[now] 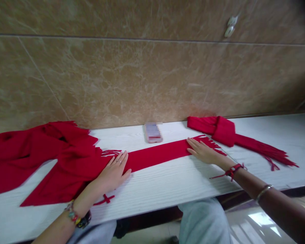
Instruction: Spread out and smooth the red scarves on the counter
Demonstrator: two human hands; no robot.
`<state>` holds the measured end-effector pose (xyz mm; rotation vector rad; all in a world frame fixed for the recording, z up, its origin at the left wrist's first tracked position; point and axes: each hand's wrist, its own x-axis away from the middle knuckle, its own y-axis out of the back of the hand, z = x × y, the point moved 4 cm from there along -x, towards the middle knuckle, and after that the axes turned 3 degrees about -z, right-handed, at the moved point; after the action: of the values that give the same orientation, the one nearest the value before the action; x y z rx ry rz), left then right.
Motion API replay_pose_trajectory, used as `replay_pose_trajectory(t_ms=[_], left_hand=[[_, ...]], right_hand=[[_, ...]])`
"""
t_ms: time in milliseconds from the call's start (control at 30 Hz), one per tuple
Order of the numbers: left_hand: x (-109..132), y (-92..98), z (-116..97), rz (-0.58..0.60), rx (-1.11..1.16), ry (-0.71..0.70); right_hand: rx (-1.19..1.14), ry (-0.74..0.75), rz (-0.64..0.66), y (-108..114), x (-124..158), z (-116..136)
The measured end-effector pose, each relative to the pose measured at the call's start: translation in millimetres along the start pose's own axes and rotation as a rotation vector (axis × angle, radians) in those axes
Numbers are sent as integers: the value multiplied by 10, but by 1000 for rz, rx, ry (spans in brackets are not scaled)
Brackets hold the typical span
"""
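A red fringed scarf (157, 154) lies in a narrow flat strip across the white table (162, 186). My left hand (113, 174) rests flat on its left end, fingers stretched out, where several fringe strands show. On the right end, close to the fringe, my right hand (203, 151) lies flat with its fingers extended. Beside my left hand, a loose, rumpled heap of red scarf fabric (68, 166) spreads to the left edge; whether it joins the strip is hidden. A knotted or wrapped red scarf (222, 130) lies beyond my right hand, its fringe pointing right.
A phone (154, 133) lies near the wall, behind the strip. The brown marble-look wall (142, 81) runs along the table's back edge, with a small white hook (230, 27) on it. My legs (204, 220) are under the table's front edge.
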<state>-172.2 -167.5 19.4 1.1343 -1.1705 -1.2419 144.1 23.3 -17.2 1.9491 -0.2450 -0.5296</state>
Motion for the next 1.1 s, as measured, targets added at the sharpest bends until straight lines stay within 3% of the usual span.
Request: replay_pose_trajectory(t_ms=[100,200,300,433,533,800,967,1100], left_hand=[[-49,18,22,39,-10,10],[-201,113,-14,114,-14,-28],[-490,303,-163,91,47,-148],[-931,501,-427,20,180,-296],[-1155,512,-571,24,258,-338],[-1417,406,-756,66,301,-291],[-1543,433,-771,164,351,-243],[-1587,434,-721,267,411,-223]], right_hand=[[21,-79,-4,76,70,-151],[-23,-209,-112,350,-59,-45],[-154,-150,-195,673,-283,359],[-173,55,-114,900,-518,949],[-99,144,-76,933,-590,1134],[-26,266,-124,895,-620,1145],[17,362,-242,879,-611,1134],[35,396,-244,894,-588,1085]])
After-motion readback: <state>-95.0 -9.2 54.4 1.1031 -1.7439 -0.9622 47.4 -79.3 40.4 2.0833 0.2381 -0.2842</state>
